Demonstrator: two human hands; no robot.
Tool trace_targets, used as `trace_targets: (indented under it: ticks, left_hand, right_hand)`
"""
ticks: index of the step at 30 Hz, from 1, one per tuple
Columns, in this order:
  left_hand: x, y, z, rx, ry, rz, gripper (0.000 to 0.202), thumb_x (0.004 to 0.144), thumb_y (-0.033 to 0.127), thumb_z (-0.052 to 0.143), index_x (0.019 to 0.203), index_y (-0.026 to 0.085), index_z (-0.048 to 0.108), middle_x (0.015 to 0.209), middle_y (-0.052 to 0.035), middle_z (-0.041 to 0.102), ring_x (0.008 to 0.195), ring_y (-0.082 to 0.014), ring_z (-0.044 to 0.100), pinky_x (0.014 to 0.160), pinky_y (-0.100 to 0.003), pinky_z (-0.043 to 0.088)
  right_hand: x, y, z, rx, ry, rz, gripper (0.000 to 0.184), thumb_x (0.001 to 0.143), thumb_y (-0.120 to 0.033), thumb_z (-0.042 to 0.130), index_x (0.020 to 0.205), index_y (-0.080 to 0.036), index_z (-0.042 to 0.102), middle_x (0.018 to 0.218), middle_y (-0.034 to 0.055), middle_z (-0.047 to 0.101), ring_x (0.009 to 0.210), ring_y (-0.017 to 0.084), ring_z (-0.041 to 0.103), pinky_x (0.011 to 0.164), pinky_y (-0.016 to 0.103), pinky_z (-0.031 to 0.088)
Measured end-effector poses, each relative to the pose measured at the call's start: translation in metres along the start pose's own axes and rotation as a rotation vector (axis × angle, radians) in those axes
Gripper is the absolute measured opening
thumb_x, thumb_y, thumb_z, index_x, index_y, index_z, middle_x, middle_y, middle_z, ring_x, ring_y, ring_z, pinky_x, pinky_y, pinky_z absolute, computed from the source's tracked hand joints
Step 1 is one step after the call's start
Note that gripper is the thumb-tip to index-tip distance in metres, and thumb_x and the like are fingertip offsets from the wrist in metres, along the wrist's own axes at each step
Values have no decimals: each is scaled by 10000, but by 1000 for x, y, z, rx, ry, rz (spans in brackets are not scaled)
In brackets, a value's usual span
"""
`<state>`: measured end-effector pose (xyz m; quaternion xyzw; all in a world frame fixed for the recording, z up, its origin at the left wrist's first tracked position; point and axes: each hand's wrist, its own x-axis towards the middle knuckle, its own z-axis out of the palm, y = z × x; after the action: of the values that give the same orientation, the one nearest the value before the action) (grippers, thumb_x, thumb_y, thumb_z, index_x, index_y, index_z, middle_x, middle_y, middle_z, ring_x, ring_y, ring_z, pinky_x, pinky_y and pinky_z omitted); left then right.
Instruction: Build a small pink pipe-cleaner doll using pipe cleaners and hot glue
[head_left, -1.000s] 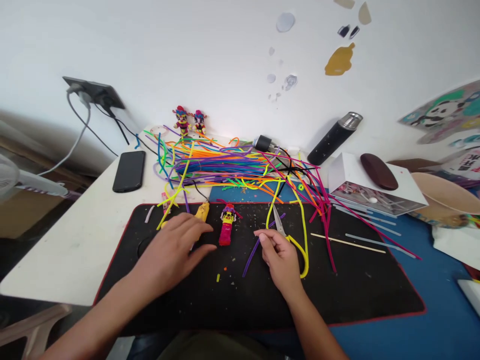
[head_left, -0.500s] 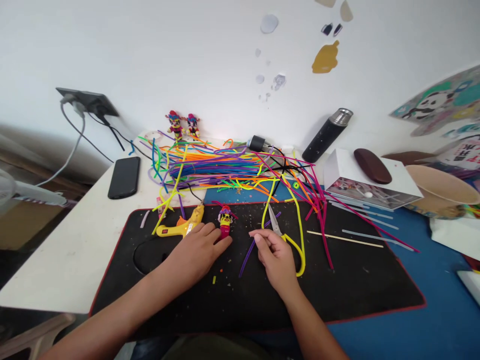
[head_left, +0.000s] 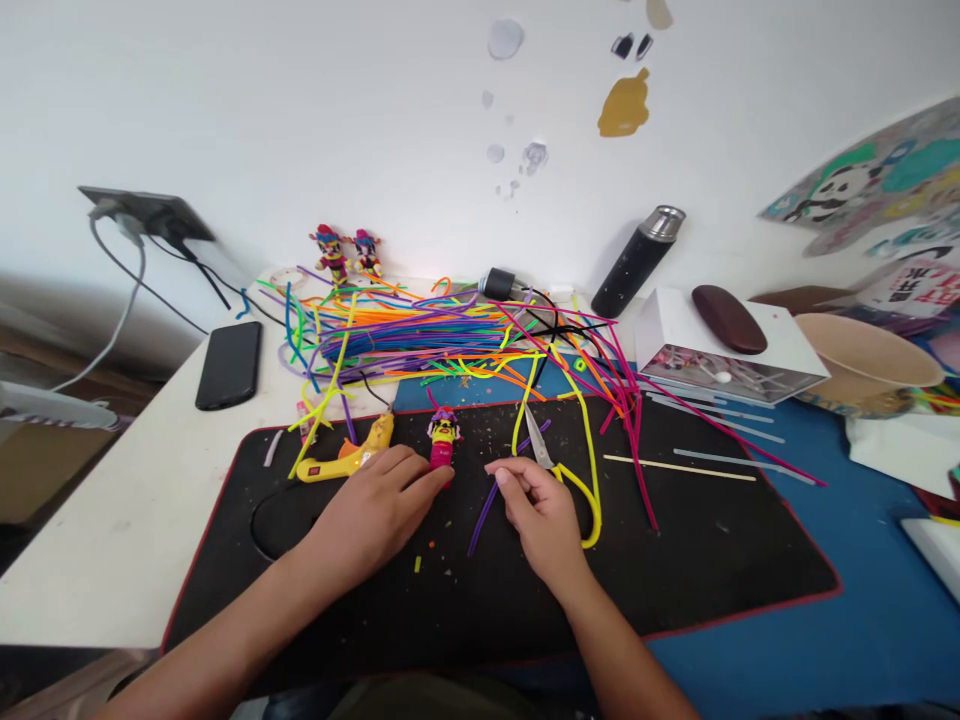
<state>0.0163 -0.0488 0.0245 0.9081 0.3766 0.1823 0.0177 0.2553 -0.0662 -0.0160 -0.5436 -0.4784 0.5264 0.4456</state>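
A white tabletop [head_left: 127,510] carries a black mat with a red edge [head_left: 675,580], and a blue cover [head_left: 870,620] lies under it to the right. On the mat lie a yellow glue gun [head_left: 341,462], a small pipe-cleaner figure [head_left: 443,436], a purple pipe cleaner [head_left: 484,515], scissors [head_left: 541,450] (yellow handles, blades shut), a thin wooden stick [head_left: 679,468] and scattered trimmings. Behind the mat a heap of coloured pipe cleaners [head_left: 435,335] spreads out. A black phone [head_left: 229,365] lies on the bare white part. At the back stand two more figures [head_left: 346,250], and a black flask [head_left: 637,262] leans at a tilt. A white box [head_left: 675,330] sits on the right.
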Motion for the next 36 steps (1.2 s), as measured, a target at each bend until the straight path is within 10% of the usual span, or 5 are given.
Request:
trace_targets:
  ticks: [25,36]
  left_hand:
    - [28,19,35,46,-122,12,160,1065,222,558,1083,173,710,915,-75,731,847,-263,637,760,-410,487]
    - [64,-41,0,185,-195,-153,299,1058,170,504,1223,155,753,1038,-128,746,1007,-307,655,883,-434,492]
  right_hand:
    - [-1,-2,0,10,-20,-11,373,984,-540,647,986,-206,813,605,-11,532,546,145,454,478,253,320]
    - [-3,-9,0,-86,-17,-57,324,997,-451,624,969,-194,818,641,-11,554,557,133,425,525,262,323]
